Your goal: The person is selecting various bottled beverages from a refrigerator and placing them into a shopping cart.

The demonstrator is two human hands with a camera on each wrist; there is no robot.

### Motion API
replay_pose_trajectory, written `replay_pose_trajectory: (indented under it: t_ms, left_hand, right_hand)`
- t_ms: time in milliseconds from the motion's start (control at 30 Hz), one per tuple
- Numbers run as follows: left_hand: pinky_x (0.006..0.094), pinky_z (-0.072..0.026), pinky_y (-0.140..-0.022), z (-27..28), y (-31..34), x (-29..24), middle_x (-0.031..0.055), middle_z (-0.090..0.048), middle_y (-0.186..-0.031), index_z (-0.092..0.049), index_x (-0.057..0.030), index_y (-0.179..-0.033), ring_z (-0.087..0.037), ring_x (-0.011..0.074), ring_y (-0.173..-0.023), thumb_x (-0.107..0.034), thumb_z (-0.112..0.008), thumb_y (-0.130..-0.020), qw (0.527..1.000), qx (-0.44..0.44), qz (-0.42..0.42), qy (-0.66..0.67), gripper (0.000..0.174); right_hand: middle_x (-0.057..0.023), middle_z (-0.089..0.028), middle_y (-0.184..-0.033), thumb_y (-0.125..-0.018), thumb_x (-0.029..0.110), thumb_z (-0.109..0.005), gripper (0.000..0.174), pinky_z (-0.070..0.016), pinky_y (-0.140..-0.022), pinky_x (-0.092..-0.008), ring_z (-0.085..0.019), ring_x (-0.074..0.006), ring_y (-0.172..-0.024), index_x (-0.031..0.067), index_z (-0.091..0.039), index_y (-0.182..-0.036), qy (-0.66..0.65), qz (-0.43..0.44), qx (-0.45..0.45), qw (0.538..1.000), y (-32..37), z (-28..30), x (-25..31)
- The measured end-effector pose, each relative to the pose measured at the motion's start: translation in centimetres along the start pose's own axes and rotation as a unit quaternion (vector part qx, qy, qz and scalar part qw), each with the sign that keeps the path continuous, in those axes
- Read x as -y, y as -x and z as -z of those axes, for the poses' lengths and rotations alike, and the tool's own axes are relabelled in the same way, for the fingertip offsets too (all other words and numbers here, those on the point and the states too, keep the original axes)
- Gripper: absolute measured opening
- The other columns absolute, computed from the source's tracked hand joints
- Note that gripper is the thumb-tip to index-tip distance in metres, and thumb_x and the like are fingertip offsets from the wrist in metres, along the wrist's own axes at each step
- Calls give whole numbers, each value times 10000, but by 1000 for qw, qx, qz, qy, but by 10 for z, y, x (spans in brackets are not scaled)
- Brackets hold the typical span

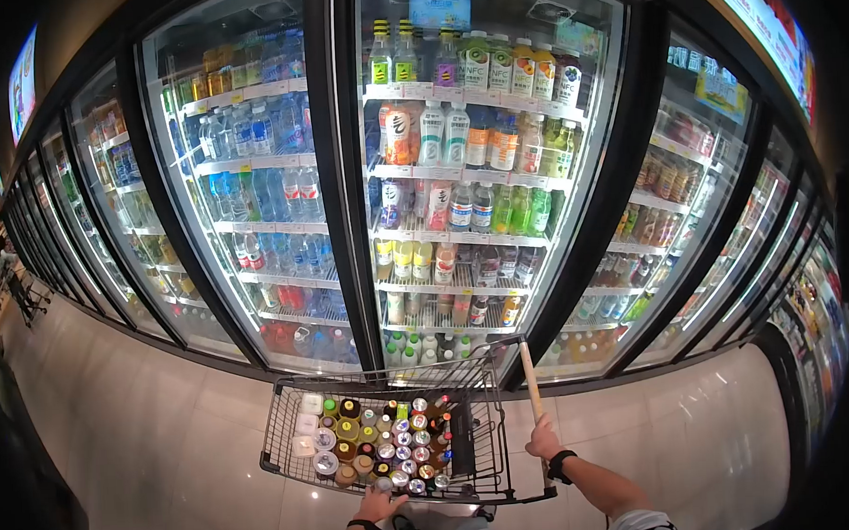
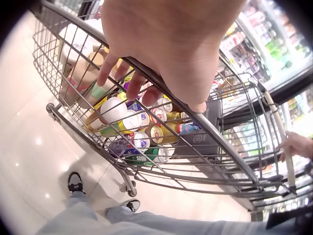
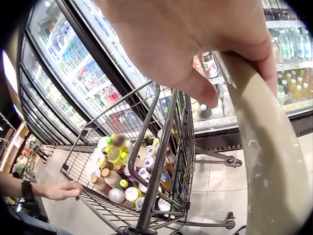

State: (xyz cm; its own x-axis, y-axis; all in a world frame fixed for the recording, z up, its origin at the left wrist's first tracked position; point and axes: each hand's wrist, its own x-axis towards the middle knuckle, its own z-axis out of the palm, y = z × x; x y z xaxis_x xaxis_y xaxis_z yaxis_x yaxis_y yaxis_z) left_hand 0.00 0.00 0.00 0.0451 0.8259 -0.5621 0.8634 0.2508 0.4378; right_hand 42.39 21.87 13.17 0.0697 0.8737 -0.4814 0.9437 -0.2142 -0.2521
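A wire shopping cart [image 1: 278, 432] stands side-on before the coolers, loaded with upright bottles [image 1: 348, 408], cans [image 1: 420, 421] and white-lidded containers [image 1: 304, 445]. My left hand [image 1: 380, 504] holds the near side rim [image 2: 222, 141]; in the left wrist view its fingers drape over the bar into the basket, with the thumb lying along it. On the right, my right hand [image 1: 544, 440] grips the pale push handle [image 3: 271, 156], thumb on one side and fingers round the other. A dark folded panel [image 1: 462, 439] sits at the handle end of the basket.
Glass-doored coolers [image 1: 340, 174] with shelves of drinks run along the far side, their dark base close behind the cart. Another cooler [image 1: 815, 314] curves in at the right. Pale tiles [image 1: 194, 417] make up the floor. Far left stands another cart [image 1: 28, 292].
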Motion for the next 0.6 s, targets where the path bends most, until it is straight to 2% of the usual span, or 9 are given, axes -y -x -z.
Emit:
replay_pose_trajectory:
  t_ms: [67, 100, 200, 267, 300, 400, 433, 533, 600]
  left_hand:
    - [528, -188, -1180, -1, 0, -2, 276, -539, -1375, -590, -14, -1327, -388, 510, -1337, -780, -331, -902, 999, 8, -54, -4, 913]
    - [539, -177, -1185, -10, 45, 38, 289, -538, -1371, -570, -10, -1348, -405, 522, -1326, -779, -307, -909, 994, 96, -41, -27, 924]
    - [544, -143, -1197, 20, 18, 54, 284, -522, -1395, -545, -20, -1379, -393, 531, -1338, -776, -283, -917, 993, 104, -38, -32, 924]
    - [545, -138, -1196, 24, 19, 63, 282, -406, -1496, -535, 20, -1380, -360, 418, -1400, -814, -257, -891, 995, 96, -15, -19, 1006]
    - [545, -138, -1196, 23, 20, 65, 282, -406, -1496, -535, 20, -1380, -360, 418, -1400, -814, -257, -891, 995, 95, -15, -16, 1006]
    - [542, -203, -1184, 19, 26, 102, 268, -383, -1514, -459, -51, -1462, -314, 508, -1387, -803, -292, -891, 992, 115, 12, -50, 959]
    - [542, -203, -1184, 19, 32, 114, 268, -383, -1514, -459, -51, -1462, -314, 508, -1387, -803, -292, -891, 992, 114, 17, -51, 959]
    - [564, -240, -1164, 30, 50, 121, 268, -420, -1479, -459, -44, -1458, -314, 514, -1381, -771, -332, -902, 994, 82, 50, -46, 924]
    - [608, -258, -1136, 49, 80, 109, 274, -441, -1446, -513, -44, -1410, -328, 495, -1377, -750, -390, -899, 994, -30, 98, -40, 881]
  right_hand:
    - [-347, -416, -1303, -758, 112, -718, 1063, -512, -930, -503, -588, -496, -1092, -75, 30, -1489, 12, -2, -11, 1000, 5, 5, 0]
    - [-347, -416, -1303, -758, 112, -718, 1063, -512, -930, -503, -588, -496, -1092, -75, 30, -1489, 3, -14, 28, 1000, 49, -32, 5]
    - [-353, -450, -1244, -760, 83, -677, 999, -524, -897, -509, -610, -506, -1034, -94, 1, -1471, -7, 30, 5, 1000, 26, -30, 31]
    - [-358, -451, -1239, -760, 85, -672, 994, -525, -892, -515, -608, -514, -1029, -101, 0, -1468, -7, 43, -3, 999, 30, -34, 40]
    - [-362, -452, -1234, -760, 86, -668, 990, -527, -887, -521, -606, -523, -1024, -108, -1, -1466, -7, 57, -8, 998, 33, -34, 43]
    - [-382, -453, -1221, -765, 97, -648, 983, -525, -886, -529, -607, -536, -1004, -141, 13, -1453, -16, 84, 6, 996, 47, -46, 64]
    - [-390, -456, -1212, -771, 105, -638, 977, -524, -887, -528, -609, -538, -997, -152, 17, -1449, -17, 93, 10, 995, 51, -50, 72]
    - [-412, -458, -1203, -789, 116, -616, 955, -522, -884, -526, -612, -538, -987, -164, 19, -1445, -28, 111, 31, 993, 58, -60, 90]
    - [-418, -460, -1200, -798, 123, -604, 950, -521, -883, -525, -612, -537, -989, -165, 28, -1447, -29, 120, 47, 991, 64, -66, 103]
